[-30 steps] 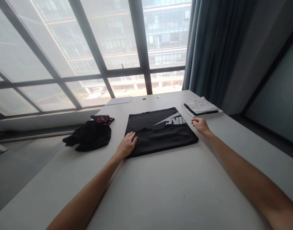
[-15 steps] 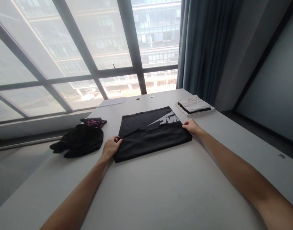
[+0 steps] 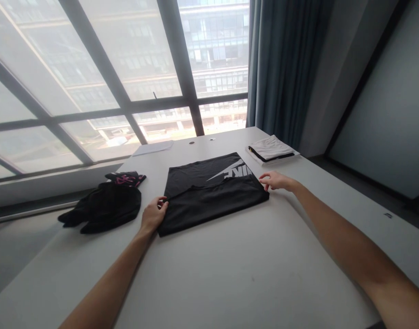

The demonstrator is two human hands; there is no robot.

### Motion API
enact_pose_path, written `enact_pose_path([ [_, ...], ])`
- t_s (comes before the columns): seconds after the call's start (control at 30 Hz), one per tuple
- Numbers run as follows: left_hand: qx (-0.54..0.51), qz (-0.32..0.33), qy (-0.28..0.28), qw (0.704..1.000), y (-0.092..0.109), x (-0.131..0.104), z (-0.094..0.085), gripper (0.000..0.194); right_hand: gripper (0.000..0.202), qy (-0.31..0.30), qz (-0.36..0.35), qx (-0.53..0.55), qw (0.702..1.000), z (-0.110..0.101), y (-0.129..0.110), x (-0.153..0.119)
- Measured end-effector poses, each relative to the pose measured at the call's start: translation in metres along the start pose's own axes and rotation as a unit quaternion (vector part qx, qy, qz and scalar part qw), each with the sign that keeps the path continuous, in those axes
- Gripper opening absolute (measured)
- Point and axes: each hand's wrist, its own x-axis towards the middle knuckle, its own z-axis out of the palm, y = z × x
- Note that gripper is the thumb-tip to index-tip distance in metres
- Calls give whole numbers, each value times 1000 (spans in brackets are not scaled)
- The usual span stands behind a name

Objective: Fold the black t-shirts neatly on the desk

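A black T-shirt (image 3: 209, 201) lies on the white table, its near part folded over toward the window. A large white NIKE print shows on the far part, partly covered by the fold. At the left end of the fold, my left hand (image 3: 154, 214) has thumb and fingers closed on the shirt's edge. My right hand (image 3: 276, 181) is beside the right end of the fold, its fingers apart and holding nothing, with the fingertips close to the cloth.
To the left lies a heap of black clothing (image 3: 108, 205) with a pink-patterned piece (image 3: 129, 178) behind it. Folded white and black garments (image 3: 273, 148) are stacked at the far right. A white sheet (image 3: 153, 147) lies near the window side of the table (image 3: 230, 274).
My right hand has let go of the shirt's right edge and its fingers have spread. My left hand stays at the left edge. The whole view has shifted slightly.
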Motion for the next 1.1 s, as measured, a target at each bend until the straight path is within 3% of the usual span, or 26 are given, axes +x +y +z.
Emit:
enact_pose_path([
  [0.17,38,13,-7,999,-1,2,-4,40,54,-70,-52,52,995,-10,7,-22],
  [0.27,83,89,45,992,26,-6,-13,44,66,-99,-53,63,992,-13,11,-25],
  [0.33,87,178,55,979,65,-20,-14,41,71,-106,-55,72,990,-14,15,-24],
  [0.43,24,313,-30,949,147,-48,4,31,74,-119,-62,102,986,-13,22,-20],
  [0.53,-46,410,-108,905,228,-68,42,33,77,-112,-74,108,985,-9,26,-21],
  [0.63,-49,457,-156,875,276,-69,86,39,78,-93,-97,98,986,-5,29,-25],
  [0.7,-14,450,-192,872,284,-64,110,43,77,-84,-118,97,985,-5,32,-27],
  [0.8,29,421,-221,879,276,-54,132,49,74,-103,-146,97,979,-9,37,-29],
  [0.97,46,407,-213,887,265,-50,141,53,63,-136,-152,87,975,-15,37,-32],
  [1.1,45,407,-212,887,267,-51,141,53,57,-83,-163,42,982,-8,33,-34],
])
